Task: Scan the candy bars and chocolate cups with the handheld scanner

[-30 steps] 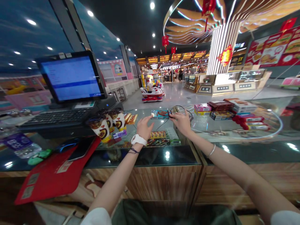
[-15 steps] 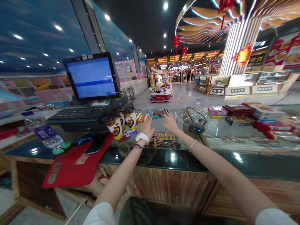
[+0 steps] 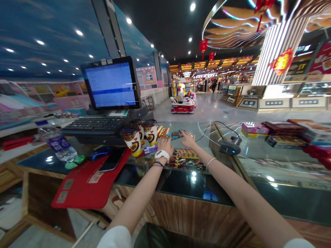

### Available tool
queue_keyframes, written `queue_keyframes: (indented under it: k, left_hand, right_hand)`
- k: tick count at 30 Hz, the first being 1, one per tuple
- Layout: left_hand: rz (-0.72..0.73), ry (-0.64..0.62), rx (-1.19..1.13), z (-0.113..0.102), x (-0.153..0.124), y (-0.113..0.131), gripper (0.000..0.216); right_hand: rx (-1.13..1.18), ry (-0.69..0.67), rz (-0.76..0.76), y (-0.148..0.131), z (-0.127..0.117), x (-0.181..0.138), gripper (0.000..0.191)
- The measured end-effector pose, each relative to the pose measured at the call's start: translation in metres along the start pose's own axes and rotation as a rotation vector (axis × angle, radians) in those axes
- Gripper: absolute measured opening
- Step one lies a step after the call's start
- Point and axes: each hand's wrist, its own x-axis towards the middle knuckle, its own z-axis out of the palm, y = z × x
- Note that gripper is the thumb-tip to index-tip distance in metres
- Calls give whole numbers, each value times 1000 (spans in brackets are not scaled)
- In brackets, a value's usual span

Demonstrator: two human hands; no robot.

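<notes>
Both my hands reach over a glass counter (image 3: 196,132). My left hand (image 3: 166,145), with a white watch on the wrist, lies with its fingers stretched out beside a blue snack packet (image 3: 177,134). My right hand (image 3: 188,139) is open too, fingers spread, its tips touching the near edge of that packet. Neither hand holds anything. Three paper cups with brown lids (image 3: 141,134) stand just left of my left hand. A black barcode scanner (image 3: 229,147) with a cable rests on the glass to the right of my right hand.
A till screen (image 3: 111,84) and keyboard (image 3: 94,125) stand at the left, with a phone (image 3: 112,163) on a red mat (image 3: 85,181), a mouse (image 3: 97,155) and a water bottle (image 3: 58,143). Stacked boxes (image 3: 278,131) lie at the right. Snacks (image 3: 184,156) show under the glass.
My right hand let go of the scanner, which now rests on the glass, and moved left to the blue packet. My left hand stayed by the packet. The view turned left.
</notes>
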Motion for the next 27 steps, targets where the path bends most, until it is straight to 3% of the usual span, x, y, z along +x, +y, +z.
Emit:
queue_keyframes:
  k: [8,14,20,27]
  left_hand:
    - [25,-8,31,-7,-8,7,39]
    - [72,-57,-54,-10,-8,11,39]
    - [87,-117,-24,-17,-9,19,37]
    - [121,-198,18,-9,-4,17,48]
  right_hand:
    - [-15,-23,13,1,-3,-3,35]
    - [-133,47,-138,-11,-12,-25,50]
    - [-241,-116,-131,-20,-9,-35,56]
    - [-299,-188,-89,-15,-13,-21,62]
